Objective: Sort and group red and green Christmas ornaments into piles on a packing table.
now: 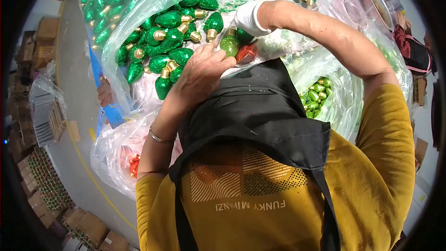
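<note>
Glittery green bulb-shaped ornaments [171,41] with gold screw caps lie heaped before me, mostly to the left. My left hand [203,69] is curled, its thumb and fingers against a light green bulb ornament [229,45]. Its index finger reaches the gold cap of a green bulb ornament [213,20]. Close by the light green one are a red bulb ornament [246,54] and a dark green bulb ornament [243,36]. Over these bends my right hand [250,17], in a white glove; its fingers are hidden from view.
Clear plastic [139,16] surrounds the heap, with more green ornaments under it at the far left. Bags hold small green ornaments [317,96] at right and something red [134,165] at left. Another person's hand [105,92] shows beside a blue edge [113,115]. Cardboard boxes [48,29] line the floor.
</note>
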The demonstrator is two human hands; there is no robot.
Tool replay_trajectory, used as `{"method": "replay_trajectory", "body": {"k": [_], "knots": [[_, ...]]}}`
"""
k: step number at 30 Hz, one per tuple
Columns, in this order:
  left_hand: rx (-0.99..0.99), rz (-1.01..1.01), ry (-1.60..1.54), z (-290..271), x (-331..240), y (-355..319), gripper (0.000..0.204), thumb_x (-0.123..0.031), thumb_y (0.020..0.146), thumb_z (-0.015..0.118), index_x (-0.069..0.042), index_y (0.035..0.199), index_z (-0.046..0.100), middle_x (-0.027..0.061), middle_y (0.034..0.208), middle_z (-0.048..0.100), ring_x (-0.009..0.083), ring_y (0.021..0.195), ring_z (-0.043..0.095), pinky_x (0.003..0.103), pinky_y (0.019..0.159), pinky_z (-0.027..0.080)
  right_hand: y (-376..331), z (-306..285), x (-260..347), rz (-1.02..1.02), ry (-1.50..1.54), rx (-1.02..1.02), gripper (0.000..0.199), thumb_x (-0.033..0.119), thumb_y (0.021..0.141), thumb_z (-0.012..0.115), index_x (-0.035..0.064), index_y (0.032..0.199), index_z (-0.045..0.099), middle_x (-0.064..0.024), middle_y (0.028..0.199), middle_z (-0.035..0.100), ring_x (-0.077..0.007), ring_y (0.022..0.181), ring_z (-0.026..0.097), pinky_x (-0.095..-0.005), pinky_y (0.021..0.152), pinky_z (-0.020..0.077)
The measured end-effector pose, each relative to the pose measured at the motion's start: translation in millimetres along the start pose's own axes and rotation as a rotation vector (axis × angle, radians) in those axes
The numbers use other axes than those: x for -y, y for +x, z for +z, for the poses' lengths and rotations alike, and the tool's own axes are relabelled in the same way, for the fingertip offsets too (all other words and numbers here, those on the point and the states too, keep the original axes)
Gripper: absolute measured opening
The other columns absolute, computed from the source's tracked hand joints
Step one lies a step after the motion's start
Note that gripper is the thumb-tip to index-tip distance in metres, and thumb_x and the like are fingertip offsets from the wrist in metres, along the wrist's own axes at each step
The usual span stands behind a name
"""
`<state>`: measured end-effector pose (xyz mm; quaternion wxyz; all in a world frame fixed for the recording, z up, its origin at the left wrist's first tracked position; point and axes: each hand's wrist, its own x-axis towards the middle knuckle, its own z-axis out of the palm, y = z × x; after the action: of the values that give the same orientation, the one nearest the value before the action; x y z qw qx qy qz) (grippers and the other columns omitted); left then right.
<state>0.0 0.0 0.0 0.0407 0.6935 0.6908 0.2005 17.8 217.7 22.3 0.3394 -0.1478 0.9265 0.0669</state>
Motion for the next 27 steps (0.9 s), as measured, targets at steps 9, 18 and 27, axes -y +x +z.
{"method": "replay_trajectory", "body": {"k": [9, 18, 27], "knots": [[-0.03, -0.016, -0.008, 5.5, -4.6, 3.9, 0.013, -0.001, 0.077, 0.053, -0.006, 0.088, 0.056, 0.0133, 0.088, 0.053, 0.0363, 0.104, 0.053, 0.043, 0.086, 0.042, 15.5, 6.5, 1.0, 0.003, -0.049, 0.067, 0.026, 0.009, 0.072, 0.063, 0.0047, 0.097, 0.068, -0.017, 0.091, 0.068, -0.0344, 0.083, 0.064, -0.041, 0.069, 0.0507], [-0.081, 0.002, -0.049, 5.3, 9.1, 8.4, 0.013, -0.002, 0.077, 0.054, -0.007, 0.09, 0.056, 0.0123, 0.082, 0.052, 0.0344, 0.092, 0.053, 0.042, 0.08, 0.043, 8.7, -0.1, -2.6, -0.02, -0.082, 0.131, 0.025, 0.013, 0.074, 0.062, 0.0041, 0.096, 0.068, -0.0179, 0.088, 0.068, -0.034, 0.08, 0.066, -0.0393, 0.067, 0.0522], [-0.074, 0.008, -0.128, 2.8, 14.0, 13.6, 0.009, -0.007, 0.081, 0.056, -0.003, 0.089, 0.058, 0.0139, 0.085, 0.054, 0.0345, 0.092, 0.051, 0.041, 0.08, 0.042, 23.4, 20.5, -2.9, 0.056, 0.018, -0.179, 0.023, 0.016, 0.073, 0.065, 0.0064, 0.093, 0.07, -0.0157, 0.078, 0.068, -0.0333, 0.076, 0.066, -0.0378, 0.063, 0.0519]]}}
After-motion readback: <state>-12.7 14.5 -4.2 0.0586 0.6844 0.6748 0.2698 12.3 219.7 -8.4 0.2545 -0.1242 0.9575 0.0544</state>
